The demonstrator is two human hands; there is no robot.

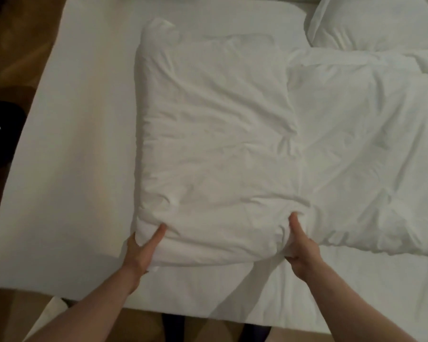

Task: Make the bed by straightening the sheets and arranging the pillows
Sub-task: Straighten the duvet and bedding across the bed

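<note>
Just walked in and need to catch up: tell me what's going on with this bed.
A person is making the bed. Both hands grip the near edge of a folded white duvet: the left hand at its near left corner, the right hand at a bunched spot further right, thumbs on top. The rest of the duvet spreads rumpled to the right. The fitted sheet lies smooth and bare on the left. A pillow sits at the far right.

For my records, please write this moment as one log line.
step: straightening | left hand: grips duvet edge | right hand: grips same edge | pillow: far right
</note>
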